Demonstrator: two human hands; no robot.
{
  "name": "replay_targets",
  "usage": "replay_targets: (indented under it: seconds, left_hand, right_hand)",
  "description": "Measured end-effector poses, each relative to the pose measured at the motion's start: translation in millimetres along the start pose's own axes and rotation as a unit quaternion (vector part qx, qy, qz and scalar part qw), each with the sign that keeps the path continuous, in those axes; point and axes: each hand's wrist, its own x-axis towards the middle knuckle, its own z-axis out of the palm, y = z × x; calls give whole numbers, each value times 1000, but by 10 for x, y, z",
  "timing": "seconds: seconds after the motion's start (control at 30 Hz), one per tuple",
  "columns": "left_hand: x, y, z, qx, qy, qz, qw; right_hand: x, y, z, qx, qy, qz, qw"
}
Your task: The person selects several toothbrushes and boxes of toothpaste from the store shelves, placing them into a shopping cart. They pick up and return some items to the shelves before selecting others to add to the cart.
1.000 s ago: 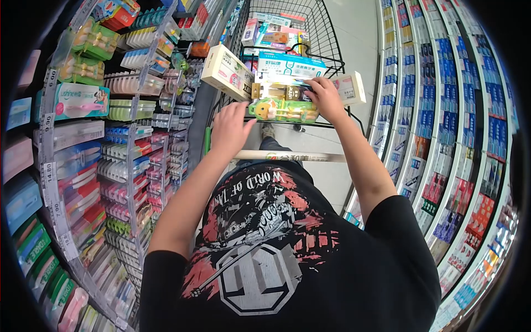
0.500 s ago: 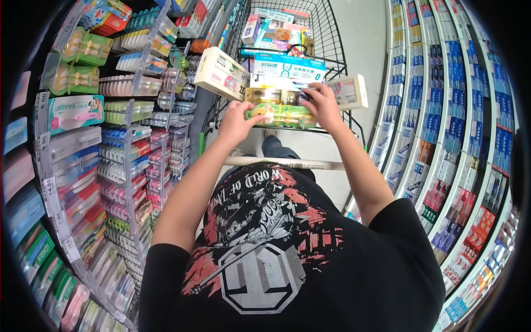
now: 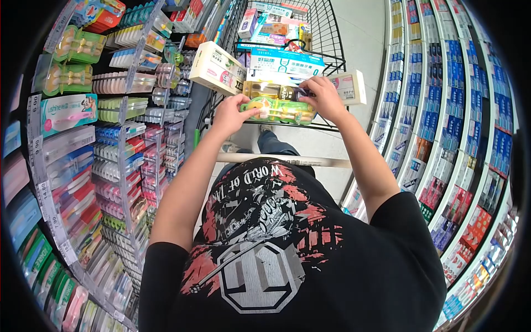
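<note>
A green and yellow blister pack (image 3: 281,111) lies across the near end of the cart. My left hand (image 3: 232,115) grips its left end, thumb across the front and fingers behind. At the right end, my right hand (image 3: 325,99) has its fingers bent over the top of a gold and dark pack (image 3: 272,90) just behind, its thumb close to the green pack. Beyond these stands a blue and white box (image 3: 287,62). A cream box (image 3: 219,68) leans at the left, and another cream box (image 3: 348,88) sits beside my right hand.
The wire shopping cart (image 3: 332,33) holds several more boxes, and its pale handle bar (image 3: 282,160) crosses before my body. Shelves of hanging toothbrush packs (image 3: 69,113) line the left. Tiers of blue and red boxes (image 3: 453,110) stand along the right.
The left shelf packs and the cart have shifted slightly in view. Both hands stay at the packs, with the green pack a little higher in view.
</note>
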Motion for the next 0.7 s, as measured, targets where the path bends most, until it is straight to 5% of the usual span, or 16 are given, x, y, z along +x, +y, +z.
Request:
replay_targets:
  seconds: [0.33, 0.53, 0.63, 0.67, 0.7]
  left_hand:
    - [24, -108, 139, -77, 1, 13, 997]
    - [56, -115, 80, -68, 1, 8, 998]
    - [133, -168, 15, -144, -57, 1, 988]
    - [173, -177, 1, -170, -60, -26, 983]
    - [199, -188, -5, -196, -62, -52, 977]
  right_hand:
    - [4, -62, 11, 9, 1, 9, 1000]
    - [-37, -37, 3, 128, 8, 76, 989]
    - [-68, -24, -76, 321, 115, 127, 931]
    - [-75, -20, -98, 483, 139, 124, 855]
    - [-80, -40, -158, 513, 129, 159, 833]
